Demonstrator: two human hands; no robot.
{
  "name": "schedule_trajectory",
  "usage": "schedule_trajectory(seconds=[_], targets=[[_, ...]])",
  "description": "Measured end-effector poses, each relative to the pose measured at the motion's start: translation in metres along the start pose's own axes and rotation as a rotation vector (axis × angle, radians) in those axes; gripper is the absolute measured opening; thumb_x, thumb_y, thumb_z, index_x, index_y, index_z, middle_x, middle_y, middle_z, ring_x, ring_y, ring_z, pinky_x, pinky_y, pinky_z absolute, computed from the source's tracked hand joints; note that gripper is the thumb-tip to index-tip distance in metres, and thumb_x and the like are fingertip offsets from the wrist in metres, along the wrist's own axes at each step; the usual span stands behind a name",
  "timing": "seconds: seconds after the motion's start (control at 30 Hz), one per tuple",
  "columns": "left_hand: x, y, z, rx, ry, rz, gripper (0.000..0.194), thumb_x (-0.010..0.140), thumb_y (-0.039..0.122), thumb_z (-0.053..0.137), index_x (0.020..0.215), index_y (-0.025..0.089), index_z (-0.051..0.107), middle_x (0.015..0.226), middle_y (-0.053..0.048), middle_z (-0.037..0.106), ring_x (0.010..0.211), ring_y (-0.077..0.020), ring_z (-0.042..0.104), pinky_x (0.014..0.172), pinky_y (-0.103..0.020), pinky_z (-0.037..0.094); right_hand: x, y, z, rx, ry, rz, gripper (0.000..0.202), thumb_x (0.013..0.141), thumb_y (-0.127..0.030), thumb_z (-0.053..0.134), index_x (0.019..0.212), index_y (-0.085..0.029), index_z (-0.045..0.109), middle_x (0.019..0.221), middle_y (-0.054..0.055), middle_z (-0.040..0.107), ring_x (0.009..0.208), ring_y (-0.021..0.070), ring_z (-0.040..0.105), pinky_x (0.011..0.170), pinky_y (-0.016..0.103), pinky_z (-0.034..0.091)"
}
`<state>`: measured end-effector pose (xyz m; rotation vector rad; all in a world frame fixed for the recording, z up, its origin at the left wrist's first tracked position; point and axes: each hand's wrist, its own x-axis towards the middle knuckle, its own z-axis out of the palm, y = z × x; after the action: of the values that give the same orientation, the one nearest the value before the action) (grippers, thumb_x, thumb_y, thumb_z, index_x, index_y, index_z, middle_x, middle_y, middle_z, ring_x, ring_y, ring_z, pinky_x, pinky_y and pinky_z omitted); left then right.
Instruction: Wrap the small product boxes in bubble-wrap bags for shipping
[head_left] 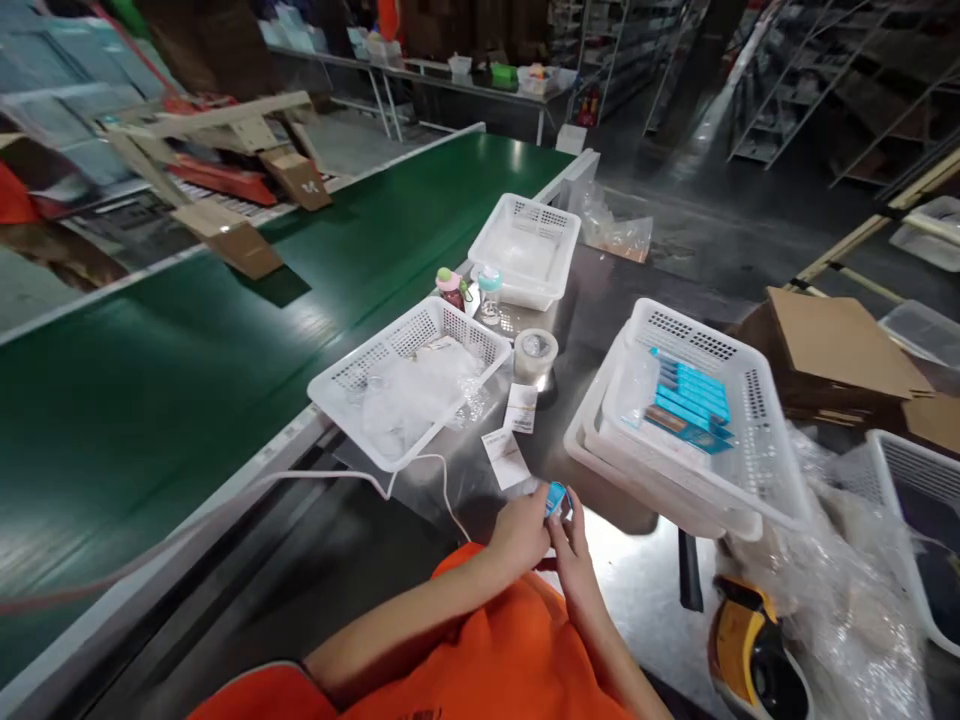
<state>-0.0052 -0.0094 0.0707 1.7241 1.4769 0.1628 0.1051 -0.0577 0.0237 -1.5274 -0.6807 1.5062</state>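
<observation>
Close to my body, over the near edge of the metal table, both hands come together around a small blue box (555,498). My left hand (523,532) is closed on its left side. My right hand (571,540) grips it from the right, fingers bent around its end. The fingers cover much of the box, so its full shape is hidden. Just beyond the hands lie two white printed slips, a nearer slip (505,458) and a farther slip (521,408). To the right, a white basket (739,370) holds several blue boxes (690,400) of similar colour.
A basket with clear plastic bags (420,395) stands left, beside the green conveyor belt (360,240). Tape (535,352), two bottles and another white basket (525,245) are farther back. At right are a yellow-black tool (739,640), crumpled plastic wrap (847,590) and stacked cardboard (840,345).
</observation>
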Motion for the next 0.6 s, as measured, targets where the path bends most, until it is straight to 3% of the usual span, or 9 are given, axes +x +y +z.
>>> schedule_trajectory(seconds=[0.07, 0.13, 0.2, 0.27, 0.33, 0.43, 0.5, 0.6], targets=[[0.001, -0.004, -0.001, -0.060, -0.089, 0.045, 0.036, 0.085, 0.016, 0.045, 0.120, 0.018, 0.055, 0.096, -0.011, 0.072, 0.087, -0.0249, 0.068, 0.073, -0.031, 0.051, 0.002, -0.001, 0.002, -0.052, 0.041, 0.023, 0.086, 0.071, -0.065, 0.065, 0.141, -0.026, 0.033, 0.074, -0.002, 0.062, 0.047, 0.0138, 0.054, 0.038, 0.025, 0.046], [0.002, -0.009, -0.001, -0.157, -0.162, 0.112, 0.039, 0.085, 0.012, 0.044, 0.121, 0.021, 0.056, 0.094, -0.007, 0.073, 0.081, -0.0190, 0.068, 0.069, -0.026, 0.051, 0.003, -0.008, 0.001, -0.106, 0.057, 0.021, 0.087, 0.066, -0.062, 0.071, 0.136, -0.024, 0.037, 0.070, -0.003, 0.061, 0.042, 0.0120, 0.050, 0.034, 0.023, 0.040], [0.008, -0.015, -0.004, -0.195, -0.132, 0.121, 0.040, 0.082, 0.008, 0.049, 0.117, 0.024, 0.059, 0.091, -0.001, 0.073, 0.072, -0.0135, 0.068, 0.066, -0.021, 0.051, 0.005, -0.016, -0.003, -0.129, 0.058, -0.002, 0.086, 0.062, -0.057, 0.076, 0.132, -0.024, 0.040, 0.075, -0.001, 0.064, 0.044, 0.0121, 0.052, 0.033, 0.021, 0.036], [0.020, -0.024, -0.015, -0.162, -0.007, 0.066, 0.039, 0.079, 0.008, 0.055, 0.113, 0.025, 0.062, 0.094, 0.001, 0.073, 0.075, -0.0121, 0.068, 0.071, -0.021, 0.053, 0.006, -0.023, -0.008, -0.110, 0.040, 0.003, 0.086, 0.061, -0.054, 0.078, 0.132, -0.025, 0.040, 0.081, 0.001, 0.067, 0.050, 0.0149, 0.058, 0.035, 0.021, 0.038], [0.038, -0.036, -0.035, -0.103, 0.185, -0.028, 0.036, 0.082, 0.014, 0.058, 0.117, 0.023, 0.060, 0.111, -0.004, 0.069, 0.098, -0.0169, 0.066, 0.087, -0.026, 0.051, 0.005, -0.026, -0.014, -0.053, 0.044, 0.028, 0.085, 0.062, -0.054, 0.077, 0.134, -0.026, 0.040, 0.088, 0.003, 0.069, 0.058, 0.0187, 0.064, 0.041, 0.024, 0.044], [0.070, -0.064, -0.073, -0.005, 0.555, -0.267, 0.046, 0.087, 0.016, 0.049, 0.133, 0.015, 0.044, 0.144, -0.019, 0.041, 0.136, -0.0312, 0.037, 0.107, -0.046, 0.036, 0.001, -0.025, -0.023, 0.029, 0.066, 0.051, 0.084, 0.065, -0.053, 0.077, 0.135, -0.027, 0.040, 0.099, 0.006, 0.070, 0.068, 0.0228, 0.068, 0.056, 0.033, 0.054], [0.087, -0.087, -0.091, 0.036, 0.717, -0.436, 0.055, 0.085, 0.019, 0.054, 0.137, 0.009, 0.038, 0.149, -0.028, 0.028, 0.139, -0.0409, 0.027, 0.107, -0.057, 0.031, -0.004, -0.023, -0.029, 0.048, 0.064, 0.050, 0.083, 0.066, -0.053, 0.076, 0.136, -0.027, 0.040, 0.102, 0.008, 0.070, 0.073, 0.0246, 0.070, 0.061, 0.035, 0.055], [0.099, -0.121, -0.098, 0.035, 0.756, -0.550, 0.049, 0.077, 0.025, 0.067, 0.120, 0.006, 0.053, 0.129, -0.029, 0.051, 0.123, -0.0438, 0.047, 0.096, -0.058, 0.038, -0.012, -0.021, -0.035, 0.041, 0.062, 0.044, 0.083, 0.066, -0.053, 0.077, 0.136, -0.025, 0.041, 0.103, 0.009, 0.071, 0.079, 0.0266, 0.070, 0.064, 0.036, 0.055]])
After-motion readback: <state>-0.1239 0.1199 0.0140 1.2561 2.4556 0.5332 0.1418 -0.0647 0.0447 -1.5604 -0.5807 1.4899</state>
